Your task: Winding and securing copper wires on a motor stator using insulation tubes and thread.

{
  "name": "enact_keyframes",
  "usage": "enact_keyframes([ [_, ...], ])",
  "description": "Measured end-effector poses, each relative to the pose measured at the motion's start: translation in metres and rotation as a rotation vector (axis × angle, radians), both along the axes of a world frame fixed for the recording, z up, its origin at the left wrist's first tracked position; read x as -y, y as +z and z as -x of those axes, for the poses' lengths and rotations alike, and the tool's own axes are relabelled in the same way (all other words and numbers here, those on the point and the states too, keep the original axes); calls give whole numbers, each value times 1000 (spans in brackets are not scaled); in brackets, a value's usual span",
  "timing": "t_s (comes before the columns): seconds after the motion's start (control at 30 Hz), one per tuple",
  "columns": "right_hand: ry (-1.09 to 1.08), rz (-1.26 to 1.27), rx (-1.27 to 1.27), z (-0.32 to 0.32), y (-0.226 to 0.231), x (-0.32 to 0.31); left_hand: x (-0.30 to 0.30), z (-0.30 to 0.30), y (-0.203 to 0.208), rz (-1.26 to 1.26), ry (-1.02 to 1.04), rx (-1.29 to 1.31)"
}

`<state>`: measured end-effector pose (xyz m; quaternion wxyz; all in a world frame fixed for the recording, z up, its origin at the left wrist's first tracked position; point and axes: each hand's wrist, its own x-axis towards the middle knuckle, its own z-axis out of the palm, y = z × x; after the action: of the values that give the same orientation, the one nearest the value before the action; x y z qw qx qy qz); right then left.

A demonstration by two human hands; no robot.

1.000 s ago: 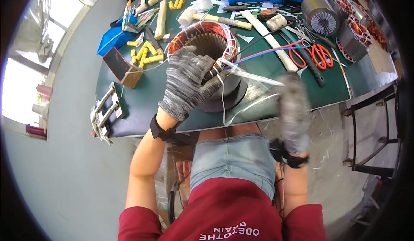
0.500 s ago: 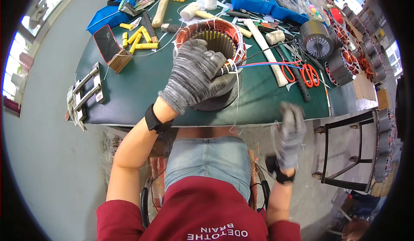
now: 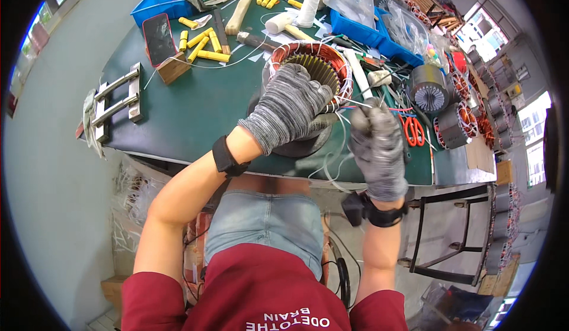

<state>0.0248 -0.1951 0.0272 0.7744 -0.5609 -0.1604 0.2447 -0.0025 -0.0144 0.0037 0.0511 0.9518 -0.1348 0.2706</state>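
A motor stator [image 3: 345, 70] with copper windings laced in white cord stands near the table's front edge. My left hand [image 3: 290, 106], in a grey knitted glove, is closed over its near rim, fingers bent toward the slotted bore. Just right of the stator, my right hand [image 3: 379, 144], gloved too, is closed and blurred by motion. A white cord [image 3: 354, 101] runs straight from the winding to its fingers, and slack cord hangs in loops below. Red and blue lead wires pass behind the right fingers.
Red-handled scissors [image 3: 413, 130] and a bare stator core [image 3: 430, 88] lie at the right. Mallets, yellow rolls [image 3: 213, 56], a cord spool [image 3: 309, 5] and blue bins [image 3: 155, 6] crowd the far side. A metal frame [image 3: 121, 101] and phone [image 3: 159, 39] are left.
My right hand has come up from beside the table's front edge to the stator's right side. The left hand stays on the stator. The whole view has shifted somewhat.
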Motion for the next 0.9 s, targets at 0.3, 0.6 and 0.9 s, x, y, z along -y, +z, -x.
enact_keyframes([
  [0.3,485,647,1395,-93,47,-23,9,-7,9,15,-3,-108],
  [0.6,542,478,676,-86,25,-85,22,8,-14,378,97,275],
  [0.9,140,334,868,-85,9,-93,22,8,-21,428,122,303],
])
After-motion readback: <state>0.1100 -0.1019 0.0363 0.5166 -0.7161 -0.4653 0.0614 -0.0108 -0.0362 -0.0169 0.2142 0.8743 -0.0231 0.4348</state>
